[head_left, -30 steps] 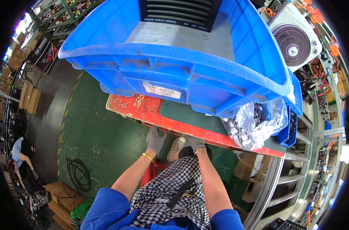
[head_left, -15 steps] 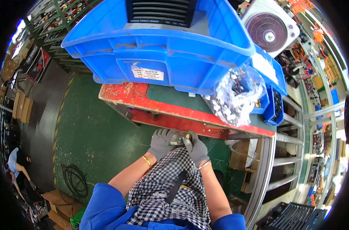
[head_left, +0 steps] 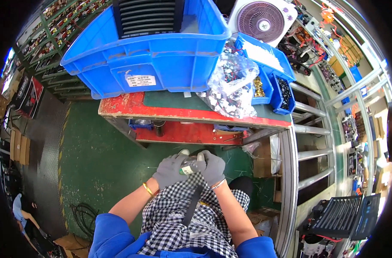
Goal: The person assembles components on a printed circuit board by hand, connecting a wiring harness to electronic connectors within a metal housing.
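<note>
Gloved fingers point(head_left: 177, 161) wrapped round a small clear-looking packet point(head_left: 189, 165)
Left hand point(head_left: 166, 171) and right hand point(head_left: 214, 167) grip it from either side, right by the checkered apron point(head_left: 161, 210) and short of the red-edged desk point(head_left: 196, 115) with the blue crate point(head_left: 170, 64) on it. Can't make out exactly what it is, tbh. I'd keep both sides pinned and squeeze evenly, since a gloved grip probably slips easier.

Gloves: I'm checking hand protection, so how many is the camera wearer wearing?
2: one grey glove on the left hand, a second grey glove on the right hand.
</note>
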Demonstrator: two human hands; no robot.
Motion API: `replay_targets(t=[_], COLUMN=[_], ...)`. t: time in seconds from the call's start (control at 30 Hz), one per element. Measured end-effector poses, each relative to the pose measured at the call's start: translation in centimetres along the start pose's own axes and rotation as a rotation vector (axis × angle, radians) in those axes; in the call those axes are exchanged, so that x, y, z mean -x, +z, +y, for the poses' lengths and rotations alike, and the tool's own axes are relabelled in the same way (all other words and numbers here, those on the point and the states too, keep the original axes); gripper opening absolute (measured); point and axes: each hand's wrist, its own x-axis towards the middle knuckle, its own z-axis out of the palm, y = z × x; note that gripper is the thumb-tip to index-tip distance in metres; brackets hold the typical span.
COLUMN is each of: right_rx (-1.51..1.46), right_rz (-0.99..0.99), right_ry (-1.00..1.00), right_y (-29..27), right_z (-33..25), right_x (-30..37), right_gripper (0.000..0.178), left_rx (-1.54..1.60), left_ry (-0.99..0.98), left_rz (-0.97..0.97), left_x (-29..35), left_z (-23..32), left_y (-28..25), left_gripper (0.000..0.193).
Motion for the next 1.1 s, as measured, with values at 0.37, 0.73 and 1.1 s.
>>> replay_targets(t=[0.37, 0.73, 1.1], right_rx=[-1.157, -0.739, -0.569], right_rz=[0.249, 0.286, 0.483], right_ry=[0.722, 0.500, 0.385], right_y=[-7.8, -17.8, -16.8], right_z=[3.3, 4.5, 5.3], right_x=[-2.2, -11.8, -8.7], right_gripper=[0.058, 0.055, 0.051], left_rx=[0.463, 0.451, -0.293], left_ry=[-0.179, -0.372, -0.291], left_rz=[-0.067, 0.231, 0.092], left_x=[-4.9, -14.0, -16.5], left_z=[-6.1, -17.4, -24.0], left_y=[3.8, 13.2, 20.1], left_gripper=[0.086, 0.065, 0.031])
